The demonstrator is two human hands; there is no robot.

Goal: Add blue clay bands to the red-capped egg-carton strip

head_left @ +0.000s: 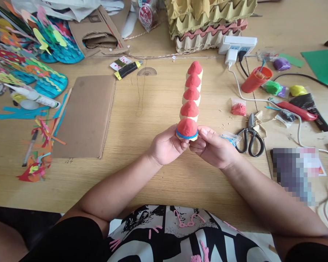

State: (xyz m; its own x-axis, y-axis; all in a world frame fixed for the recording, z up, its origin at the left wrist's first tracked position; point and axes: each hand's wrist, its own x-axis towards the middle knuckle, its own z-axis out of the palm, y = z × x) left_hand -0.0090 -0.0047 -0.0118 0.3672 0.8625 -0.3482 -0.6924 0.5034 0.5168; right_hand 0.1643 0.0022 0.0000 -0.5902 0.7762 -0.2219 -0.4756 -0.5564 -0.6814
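Observation:
A strip cut from an egg carton [191, 92] points away from me, its several domes capped in red modelling clay. Around the base of the nearest dome runs a thin blue clay strip [187, 137]. My left hand [166, 145] grips the near end from the left, thumb along its side and fingers partly hidden underneath. On the other side, my right hand [211, 145] pinches the same end, with the thumb close to the blue strip. Near my right hand lies a small bag of blue clay [231, 139].
Black-handled scissors [251, 136] and a red cup [256, 80] stand to the right, with a power strip [238, 45] behind. Stacked egg trays [207, 22] fill the back. Cardboard [84, 116], a glue bottle [35, 95] and paper scraps [34, 169] lie left.

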